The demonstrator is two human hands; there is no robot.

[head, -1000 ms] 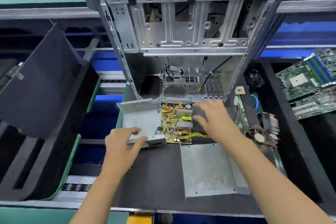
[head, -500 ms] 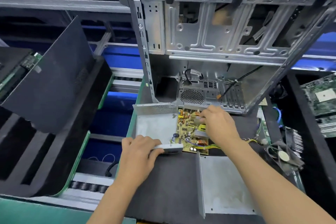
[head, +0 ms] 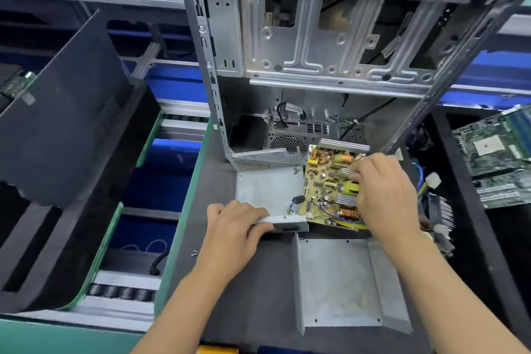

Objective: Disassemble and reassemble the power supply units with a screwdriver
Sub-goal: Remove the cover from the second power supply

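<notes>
The left hand point(head: 234, 228) is gripping the near wall of the open power supply case point(head: 268, 195) on the dark surface point(head: 253, 296). The right hand point(head: 383, 191) is holding the circuit board point(head: 323, 185), tilted against the case's right edge. Likely next: seating it flat.

The right hand point(head: 385, 195) hides the circuit board's point(head: 324, 190) right side.

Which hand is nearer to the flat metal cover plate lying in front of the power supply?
Left. The left hand grips the housing's front wall just beyond the cover plate's corner; the right hand is farther back on the circuit board.
</notes>
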